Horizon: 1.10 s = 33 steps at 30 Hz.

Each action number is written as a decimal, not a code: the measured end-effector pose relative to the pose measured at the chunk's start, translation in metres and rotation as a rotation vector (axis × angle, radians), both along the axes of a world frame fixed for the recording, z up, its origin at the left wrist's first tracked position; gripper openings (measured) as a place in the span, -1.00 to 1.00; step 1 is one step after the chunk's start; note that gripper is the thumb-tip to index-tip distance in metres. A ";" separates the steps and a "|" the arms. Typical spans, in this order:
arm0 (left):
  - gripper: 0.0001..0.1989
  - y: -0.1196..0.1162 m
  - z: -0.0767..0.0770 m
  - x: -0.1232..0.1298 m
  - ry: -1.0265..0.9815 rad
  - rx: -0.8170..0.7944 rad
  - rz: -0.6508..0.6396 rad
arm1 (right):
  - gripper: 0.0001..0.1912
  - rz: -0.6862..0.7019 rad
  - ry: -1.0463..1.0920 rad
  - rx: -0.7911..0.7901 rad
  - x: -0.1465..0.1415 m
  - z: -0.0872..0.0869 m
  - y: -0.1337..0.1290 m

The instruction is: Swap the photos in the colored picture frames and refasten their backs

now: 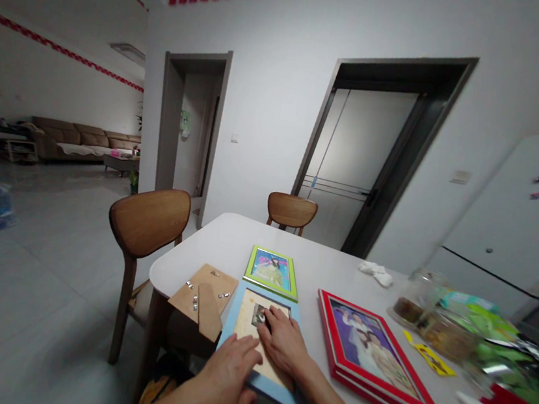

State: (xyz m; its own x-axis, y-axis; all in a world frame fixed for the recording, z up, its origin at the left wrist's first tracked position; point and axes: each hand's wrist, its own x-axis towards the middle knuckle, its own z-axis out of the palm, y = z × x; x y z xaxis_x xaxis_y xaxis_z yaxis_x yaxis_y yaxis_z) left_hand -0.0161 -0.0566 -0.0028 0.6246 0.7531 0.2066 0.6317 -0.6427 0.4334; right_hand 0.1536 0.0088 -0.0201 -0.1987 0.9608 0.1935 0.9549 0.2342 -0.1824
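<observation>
A light blue photo frame (pixel 235 312) lies on the table near its front edge, with a cream sheet bearing a small dark picture (pixel 260 313) inside its border. My left hand (pixel 232 368) rests on the frame's lower left part, fingers stretched over the border and sheet. Over the sheet's upper right lies my right hand (pixel 282 338), its fingertips touching near the small picture and hiding part of it. Both hands are open and grasp nothing visible. Left of the frame is a brown backboard (pixel 192 291) with metal clips and a stand leg (pixel 209 312), overhanging the table edge.
Beyond the blue frame lies a green photo frame (pixel 271 272). Two stacked red frames (pixel 378 359) are at the right. Glass jars (pixel 415 298), a yellow packet (pixel 430 357) and crumpled tissue (pixel 376 273) sit farther right. Wooden chairs (pixel 149 223) stand around the white table (pixel 225 239).
</observation>
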 end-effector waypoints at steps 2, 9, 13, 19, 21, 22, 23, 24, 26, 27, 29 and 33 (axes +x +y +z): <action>-0.56 0.009 0.000 -0.024 -0.049 0.078 0.044 | -0.61 0.001 0.066 0.029 -0.006 0.003 -0.003; -0.47 0.070 -0.024 -0.105 0.014 0.118 0.523 | -0.61 0.141 0.130 0.070 -0.090 0.011 -0.011; -0.64 0.081 -0.027 -0.116 0.023 0.110 0.480 | -0.55 0.069 0.143 0.043 -0.127 0.011 -0.001; -0.76 0.064 -0.005 -0.109 -0.042 0.178 0.441 | -0.55 0.049 0.379 0.079 -0.114 0.028 0.001; -0.74 0.055 0.004 -0.098 -0.076 0.204 0.408 | -0.57 0.065 0.389 0.097 -0.095 0.038 -0.007; -0.74 0.051 0.008 -0.090 -0.091 0.211 0.379 | -0.59 0.066 0.394 0.100 -0.082 0.042 -0.013; -0.75 0.047 0.011 -0.080 -0.104 0.214 0.345 | -0.60 0.063 0.399 0.100 -0.069 0.045 -0.020; -0.77 0.043 0.013 -0.070 -0.113 0.214 0.304 | -0.60 0.058 0.401 0.096 -0.055 0.046 -0.027; -0.81 0.037 0.014 -0.047 -0.117 0.205 0.224 | -0.62 0.033 0.410 0.076 -0.028 0.044 -0.040; -0.83 0.034 0.012 -0.037 -0.111 0.196 0.188 | -0.63 0.013 0.406 0.057 -0.015 0.041 -0.045; -0.86 0.031 0.007 -0.018 -0.083 0.168 0.131 | -0.65 -0.022 0.393 0.020 0.005 0.032 -0.053; -0.89 0.029 -0.003 -0.001 0.009 0.104 0.101 | -0.65 -0.036 0.317 -0.010 0.023 0.012 -0.058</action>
State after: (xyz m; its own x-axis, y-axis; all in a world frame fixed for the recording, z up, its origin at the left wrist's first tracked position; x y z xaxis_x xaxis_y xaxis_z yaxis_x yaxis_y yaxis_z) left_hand -0.0172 -0.0279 -0.0059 0.5491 0.7870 0.2813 0.6989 -0.6170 0.3618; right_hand 0.1768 -0.0487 -0.0083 -0.0961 0.9682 0.2309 0.8580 0.1982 -0.4739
